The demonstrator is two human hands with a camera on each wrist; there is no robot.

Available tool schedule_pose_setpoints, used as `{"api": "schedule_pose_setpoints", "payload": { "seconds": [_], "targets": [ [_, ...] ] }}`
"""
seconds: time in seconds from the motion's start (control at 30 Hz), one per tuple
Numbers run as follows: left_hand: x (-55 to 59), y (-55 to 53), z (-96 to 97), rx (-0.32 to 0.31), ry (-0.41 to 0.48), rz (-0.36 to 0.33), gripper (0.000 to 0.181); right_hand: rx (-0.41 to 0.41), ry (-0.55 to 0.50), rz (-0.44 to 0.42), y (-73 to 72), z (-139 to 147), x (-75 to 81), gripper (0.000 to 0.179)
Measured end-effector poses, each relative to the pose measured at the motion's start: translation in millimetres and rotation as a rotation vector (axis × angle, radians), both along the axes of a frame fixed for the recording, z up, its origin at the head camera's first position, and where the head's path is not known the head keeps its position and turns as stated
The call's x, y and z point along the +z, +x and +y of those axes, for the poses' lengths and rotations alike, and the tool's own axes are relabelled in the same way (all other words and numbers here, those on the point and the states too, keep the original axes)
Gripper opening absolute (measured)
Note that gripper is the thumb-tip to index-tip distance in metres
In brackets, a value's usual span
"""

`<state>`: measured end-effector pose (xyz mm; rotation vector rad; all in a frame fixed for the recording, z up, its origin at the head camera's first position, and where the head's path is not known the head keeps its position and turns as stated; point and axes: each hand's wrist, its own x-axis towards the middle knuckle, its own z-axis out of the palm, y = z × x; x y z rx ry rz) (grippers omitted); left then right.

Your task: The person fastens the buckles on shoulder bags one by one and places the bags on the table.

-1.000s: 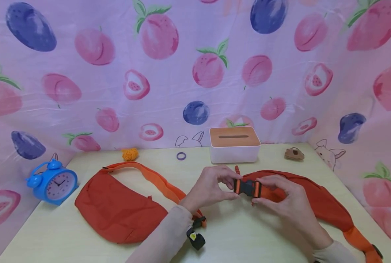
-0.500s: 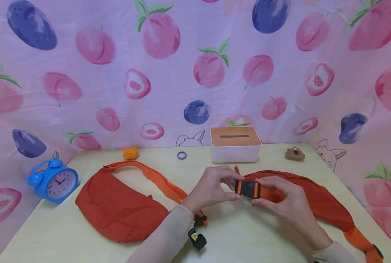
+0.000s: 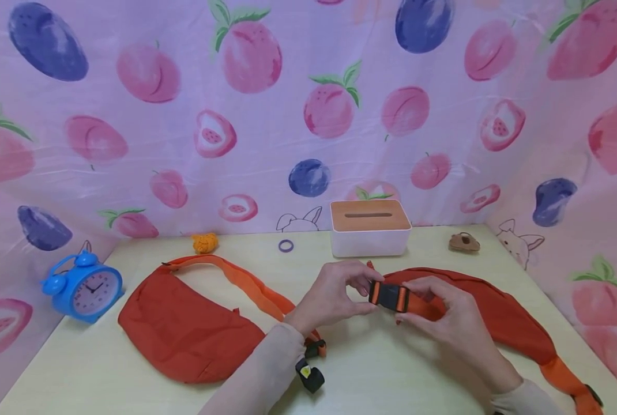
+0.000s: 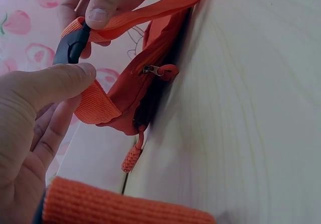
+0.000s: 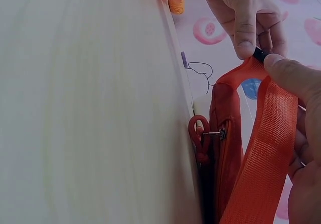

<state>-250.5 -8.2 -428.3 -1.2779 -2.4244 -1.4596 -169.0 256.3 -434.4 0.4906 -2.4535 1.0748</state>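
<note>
My left hand [image 3: 334, 294] pinches the left end of a black side-release buckle [image 3: 390, 296] between thumb and fingers. At its other end the thumb and fingers of my right hand [image 3: 456, 317] pinch the buckle where the orange strap [image 5: 266, 148] threads in. Its two halves sit together, held above the table. The strap belongs to a rust-red waist bag [image 3: 516, 323] lying behind my right hand. A zipper pull [image 4: 131, 158] dangles from that bag in the left wrist view. The buckle is mostly hidden by fingers in the right wrist view.
Left of my hands lies a second rust-red bag [image 3: 184, 334], its black buckle [image 3: 311, 374] beside my left sleeve. Further out stand a blue alarm clock [image 3: 87, 288] and a tissue box [image 3: 371, 245]. A purple ring [image 3: 286, 241], orange item [image 3: 204, 243] and brown item [image 3: 464, 242] sit along the back.
One second ago the buckle's halves were slightly apart; by half a second ago they were pushed fully together. Since then, both hands keep their hold, with only a slight shift left.
</note>
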Motion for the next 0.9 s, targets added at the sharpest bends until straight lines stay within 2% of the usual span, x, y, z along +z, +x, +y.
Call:
{"api": "schedule_pose_setpoints", "payload": {
  "seconds": [0.17,0.43,0.57,0.73,0.8,0.9],
  "targets": [
    [0.1,-0.1,0.0,0.008,-0.01,0.046,0.049,-0.001,0.037,0.035,-0.4,-1.1,-2.8,0.058],
    [-1.5,-2.0,-1.0,0.016,-0.035,0.059,0.05,0.013,0.048,0.035,0.3,-2.3,-5.5,0.059],
    [-2.1,-3.8,-2.5,0.026,-0.085,0.051,0.049,0.074,0.035,0.005,2.2,-3.8,-5.2,0.054],
    [-1.9,-7.2,-6.5,0.057,-0.183,0.051,0.066,0.171,-0.005,-0.025,2.0,-5.4,-4.1,0.043],
    [-0.9,-8.2,-7.4,0.069,-0.187,0.047,0.07,0.167,-0.002,-0.024,1.6,-5.4,-3.7,0.043],
    [2.4,-8.9,-7.8,0.088,-0.158,0.041,0.061,0.146,0.008,-0.028,0.7,-4.8,-3.1,0.044]
  ]
}}
